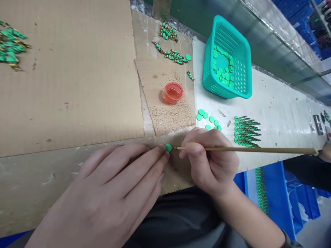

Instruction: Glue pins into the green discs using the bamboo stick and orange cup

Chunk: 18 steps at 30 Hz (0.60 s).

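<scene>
At the table's near edge, my left hand (116,193) pinches a small round green disc (168,147) between its fingertips. My right hand (209,158) is closed around a long, thin wooden stick (253,149) with a fine dark tip. The stick lies almost level, its tip touching or very close to the disc's right side; I cannot tell which. Just beyond the hands stands a small red cup (173,93) with liquid in it. Several loose green discs (205,115) lie past my right hand, one of them partly hidden by it.
A teal basket (249,65) holds green discs. Rows of green pieces with dark ends (247,131) lie on the right. Green-and-dark piles (168,31) rest at the back, others (11,44) at far left. Brown specks dot the cardboard (162,120). Another person's arm (307,168) shows at right.
</scene>
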### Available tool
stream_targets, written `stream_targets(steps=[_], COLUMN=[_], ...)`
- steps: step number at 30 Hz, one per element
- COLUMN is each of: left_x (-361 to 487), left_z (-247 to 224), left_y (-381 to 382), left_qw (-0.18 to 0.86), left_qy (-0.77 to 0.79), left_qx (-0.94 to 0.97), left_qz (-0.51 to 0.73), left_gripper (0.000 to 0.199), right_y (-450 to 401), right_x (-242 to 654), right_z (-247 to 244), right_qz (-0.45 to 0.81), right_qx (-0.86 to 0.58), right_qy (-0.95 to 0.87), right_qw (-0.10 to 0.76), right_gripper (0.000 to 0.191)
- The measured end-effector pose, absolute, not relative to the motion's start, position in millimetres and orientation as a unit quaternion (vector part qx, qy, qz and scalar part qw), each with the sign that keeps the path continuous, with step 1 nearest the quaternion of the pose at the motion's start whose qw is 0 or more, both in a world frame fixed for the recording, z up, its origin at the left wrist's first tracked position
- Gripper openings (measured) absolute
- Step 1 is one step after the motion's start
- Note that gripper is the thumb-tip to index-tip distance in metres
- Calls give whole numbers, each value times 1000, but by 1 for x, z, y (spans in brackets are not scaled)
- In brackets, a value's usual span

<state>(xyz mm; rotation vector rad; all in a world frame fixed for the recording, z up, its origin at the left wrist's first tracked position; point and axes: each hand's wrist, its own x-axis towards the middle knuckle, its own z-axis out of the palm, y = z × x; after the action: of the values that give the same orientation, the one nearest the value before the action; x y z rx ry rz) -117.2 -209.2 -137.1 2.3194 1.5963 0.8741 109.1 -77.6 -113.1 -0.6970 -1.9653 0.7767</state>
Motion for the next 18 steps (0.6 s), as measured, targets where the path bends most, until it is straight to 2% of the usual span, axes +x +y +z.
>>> stream_targets(steps=[18], left_x=[-116], left_z=[-136], left_y=[-208], left_qw=[80], left_qy=[533], left_qx=[790], left_qz=[291], left_gripper=[50], right_y=[-77], right_x=[107], right_z=[-108], right_qz=[314], right_qx=[-287], right_qy=[-806], right_qw=[412], right_gripper=[29])
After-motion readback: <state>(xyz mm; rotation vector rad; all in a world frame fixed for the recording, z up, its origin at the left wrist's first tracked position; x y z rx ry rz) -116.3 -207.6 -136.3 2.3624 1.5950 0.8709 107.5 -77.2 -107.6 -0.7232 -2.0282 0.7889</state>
